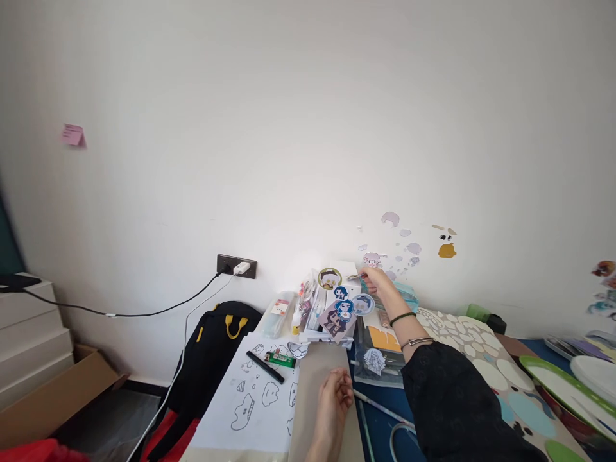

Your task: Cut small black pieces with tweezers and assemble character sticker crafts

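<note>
My right hand point(380, 285) reaches forward to the white organiser box point(332, 311) at the back of the desk, fingers pinched on a small flat piece at the box's top edge; I cannot make out what it is. Cartoon stickers point(342, 309) cover the box front. A dark sleeve and two bracelets show on that arm. My left hand point(334, 401) rests on a brown cardboard sheet point(312, 385) near me, fingers loosely curled with nothing in them. To its left lies white paper with line drawings point(255, 404), a black pen point(264, 367) and a green item point(280, 359).
A black backpack with yellow handles point(216, 350) leans below a wall socket point(235, 265) with cables. A cardboard box point(52, 398) and white drawers point(26, 333) stand at left. Plates point(568, 385) and a patterned sheet point(486, 359) lie at right. Stickers dot the wall point(404, 244).
</note>
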Motion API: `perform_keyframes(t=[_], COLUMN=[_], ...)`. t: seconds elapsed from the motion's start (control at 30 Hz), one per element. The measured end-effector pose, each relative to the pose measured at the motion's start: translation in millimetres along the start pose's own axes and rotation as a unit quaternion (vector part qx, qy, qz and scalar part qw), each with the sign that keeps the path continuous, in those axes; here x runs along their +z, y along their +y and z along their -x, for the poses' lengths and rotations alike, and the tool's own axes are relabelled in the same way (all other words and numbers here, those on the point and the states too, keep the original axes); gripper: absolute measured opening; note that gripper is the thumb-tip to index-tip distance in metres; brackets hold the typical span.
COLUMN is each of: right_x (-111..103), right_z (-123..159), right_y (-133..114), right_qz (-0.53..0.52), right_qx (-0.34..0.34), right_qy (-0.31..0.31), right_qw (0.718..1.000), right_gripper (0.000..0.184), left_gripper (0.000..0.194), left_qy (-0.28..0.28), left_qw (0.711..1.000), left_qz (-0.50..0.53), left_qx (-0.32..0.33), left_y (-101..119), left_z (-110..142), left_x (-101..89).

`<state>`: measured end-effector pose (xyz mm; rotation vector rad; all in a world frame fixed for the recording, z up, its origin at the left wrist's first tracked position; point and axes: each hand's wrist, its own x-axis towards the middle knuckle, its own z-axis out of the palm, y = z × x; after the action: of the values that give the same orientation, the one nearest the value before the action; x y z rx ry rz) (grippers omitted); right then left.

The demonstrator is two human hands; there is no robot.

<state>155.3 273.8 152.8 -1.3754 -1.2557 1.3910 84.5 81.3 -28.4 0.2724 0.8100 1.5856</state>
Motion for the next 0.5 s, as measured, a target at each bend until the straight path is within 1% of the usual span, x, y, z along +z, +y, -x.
perform_keyframes(t=[0.3,0.5], right_x=[6.2,10.4], right_z=[0.8,-0.2], right_y=[-7.4,-7.4], right_qz=[-0.021,-0.049], right_qx=[0.017,0.003], right_qy=[0.001,0.009], right_qw=[1.0,0.999], right_gripper=[0.032,0.031], left_gripper=[0.033,0.032], left_qy=[-0.003,-0.001], left_qw=[1.0,1.0], left_qz=[-0.003,-0.006], left_qx=[0.003,0.0], left_y=[-0.2,-0.9], left_z=[0.2,-1.5], left_x=[0.3,-0.2])
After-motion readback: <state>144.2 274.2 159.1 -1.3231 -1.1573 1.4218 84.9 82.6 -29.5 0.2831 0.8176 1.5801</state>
